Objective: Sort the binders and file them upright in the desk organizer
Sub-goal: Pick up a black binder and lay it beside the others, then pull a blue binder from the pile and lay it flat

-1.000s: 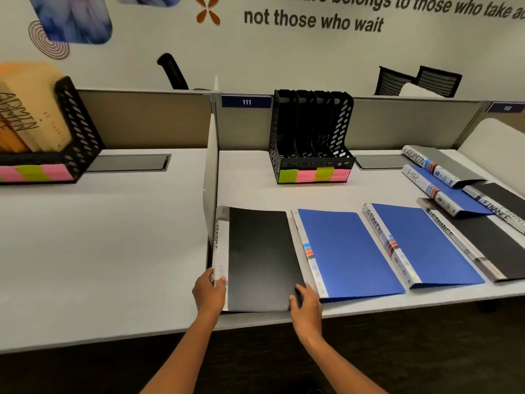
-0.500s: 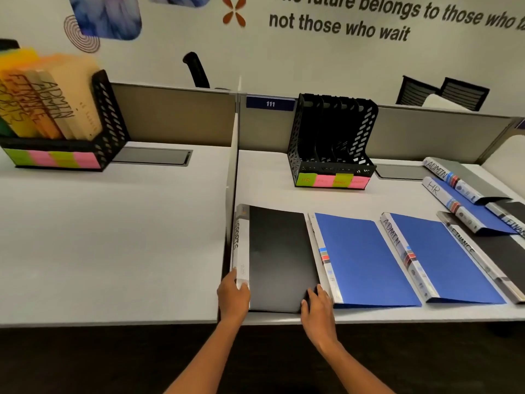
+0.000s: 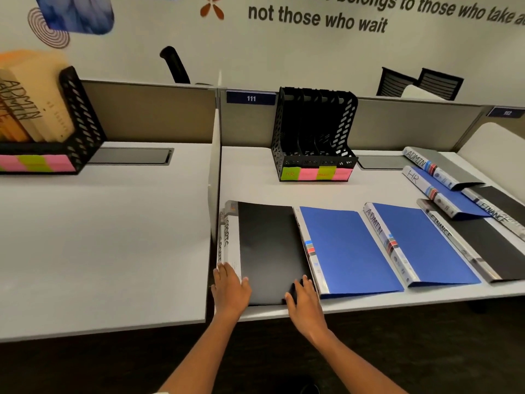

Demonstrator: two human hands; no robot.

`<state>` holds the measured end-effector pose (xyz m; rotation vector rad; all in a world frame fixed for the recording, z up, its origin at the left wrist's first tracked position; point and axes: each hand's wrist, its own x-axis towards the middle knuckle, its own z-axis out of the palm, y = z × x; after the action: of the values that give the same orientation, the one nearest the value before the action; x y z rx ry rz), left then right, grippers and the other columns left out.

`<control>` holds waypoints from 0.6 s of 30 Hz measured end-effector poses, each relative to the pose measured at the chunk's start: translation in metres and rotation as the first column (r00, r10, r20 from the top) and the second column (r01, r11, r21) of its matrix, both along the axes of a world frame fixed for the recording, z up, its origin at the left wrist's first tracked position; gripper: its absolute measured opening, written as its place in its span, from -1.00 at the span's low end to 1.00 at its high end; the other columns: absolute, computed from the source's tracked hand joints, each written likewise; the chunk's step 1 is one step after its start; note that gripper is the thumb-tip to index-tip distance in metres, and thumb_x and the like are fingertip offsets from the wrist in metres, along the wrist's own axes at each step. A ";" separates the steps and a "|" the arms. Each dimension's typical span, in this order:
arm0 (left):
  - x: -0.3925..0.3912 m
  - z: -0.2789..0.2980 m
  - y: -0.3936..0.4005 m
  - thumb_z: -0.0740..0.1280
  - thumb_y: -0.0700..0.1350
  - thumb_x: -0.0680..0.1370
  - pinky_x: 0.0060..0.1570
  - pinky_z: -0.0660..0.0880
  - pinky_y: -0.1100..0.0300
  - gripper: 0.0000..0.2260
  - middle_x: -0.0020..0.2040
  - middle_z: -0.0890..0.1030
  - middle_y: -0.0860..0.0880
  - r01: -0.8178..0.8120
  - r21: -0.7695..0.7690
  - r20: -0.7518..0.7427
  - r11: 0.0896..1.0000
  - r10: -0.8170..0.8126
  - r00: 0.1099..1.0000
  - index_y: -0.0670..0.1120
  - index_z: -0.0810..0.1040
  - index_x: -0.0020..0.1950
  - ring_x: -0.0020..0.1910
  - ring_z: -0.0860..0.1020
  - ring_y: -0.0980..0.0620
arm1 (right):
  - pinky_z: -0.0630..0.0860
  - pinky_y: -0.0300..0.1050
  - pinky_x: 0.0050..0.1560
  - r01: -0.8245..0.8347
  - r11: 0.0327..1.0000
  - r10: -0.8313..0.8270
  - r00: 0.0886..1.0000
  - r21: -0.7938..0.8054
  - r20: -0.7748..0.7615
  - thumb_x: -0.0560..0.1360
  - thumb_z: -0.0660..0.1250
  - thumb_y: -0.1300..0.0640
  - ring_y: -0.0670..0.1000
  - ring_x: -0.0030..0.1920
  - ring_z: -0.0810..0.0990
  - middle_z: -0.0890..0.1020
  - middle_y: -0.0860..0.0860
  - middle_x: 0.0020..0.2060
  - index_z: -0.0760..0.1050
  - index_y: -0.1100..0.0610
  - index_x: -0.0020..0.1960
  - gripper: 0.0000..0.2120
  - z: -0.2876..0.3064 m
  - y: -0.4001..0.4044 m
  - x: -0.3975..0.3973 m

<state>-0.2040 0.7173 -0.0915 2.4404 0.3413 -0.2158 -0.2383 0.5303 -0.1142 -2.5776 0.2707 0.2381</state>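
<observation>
The flat black plastic binder with a white SPORTS spine (image 3: 267, 251) lies on the white counter (image 3: 255, 191), long axis running away toward the black perforated desk organizer (image 3: 312, 137) beyond it. Left hand (image 3: 230, 288) rests fingers-spread on the spine's near end; right hand (image 3: 304, 297) rests spread at the binder's near right corner. Both are equally near; neither grip pinches anything.

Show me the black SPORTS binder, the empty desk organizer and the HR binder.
SPORTS binder (image 3: 267, 248), head view, black cover.
desk organizer (image 3: 345, 129), head view, right perforated wall.
HR binder (image 3: 426, 187), head view, white spine.
</observation>
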 end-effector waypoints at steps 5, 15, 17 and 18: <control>-0.004 0.005 -0.013 0.13 0.05 0.65 0.52 0.01 -0.11 -0.37 0.60 -0.04 -0.12 -0.008 0.062 0.156 0.998 -0.002 0.988 -0.16 -0.07 0.59 0.59 -0.08 -0.11 | 0.13 -0.15 0.47 -0.058 0.994 0.043 0.987 0.093 0.158 0.64 0.14 -0.04 -0.06 0.56 0.01 0.06 -0.09 0.56 0.10 -0.01 0.56 -0.48 0.013 -0.006 -0.005; 0.014 0.023 -0.096 0.09 0.14 0.64 0.51 -0.15 -0.03 -0.34 0.60 -0.17 -0.04 0.195 0.123 0.270 0.973 -0.222 0.937 -0.07 -0.16 0.58 0.57 -0.21 0.00 | -0.09 0.06 0.53 -0.052 0.977 0.108 0.957 -0.206 0.271 0.60 0.04 -0.23 0.06 0.57 -0.21 -0.26 0.00 0.56 -0.31 -0.05 0.55 -0.29 0.049 -0.086 0.025; 0.018 0.024 -0.124 0.09 0.15 0.63 0.51 -0.17 -0.03 -0.34 0.60 -0.17 -0.03 0.231 0.128 0.271 0.965 -0.258 0.927 -0.07 -0.16 0.59 0.57 -0.22 0.00 | -0.12 0.12 0.53 -0.026 0.968 0.087 0.968 -0.249 0.234 0.58 -0.01 -0.30 0.08 0.55 -0.27 -0.33 -0.01 0.54 -0.40 -0.08 0.51 -0.26 0.047 -0.121 0.024; 0.019 0.024 -0.136 0.08 0.16 0.63 0.51 -0.17 -0.03 -0.34 0.60 -0.18 -0.03 0.247 0.127 0.270 0.961 -0.273 0.923 -0.07 -0.17 0.59 0.57 -0.23 0.00 | -0.14 0.14 0.52 -0.019 0.968 0.076 0.972 -0.250 0.223 0.57 -0.02 -0.33 0.08 0.55 -0.29 -0.35 -0.01 0.53 -0.42 -0.10 0.50 -0.25 0.046 -0.136 0.023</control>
<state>-0.1848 0.5810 -0.0673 2.5573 -0.1057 0.0416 -0.2152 0.3946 -0.0683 -2.8281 0.1597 -0.0870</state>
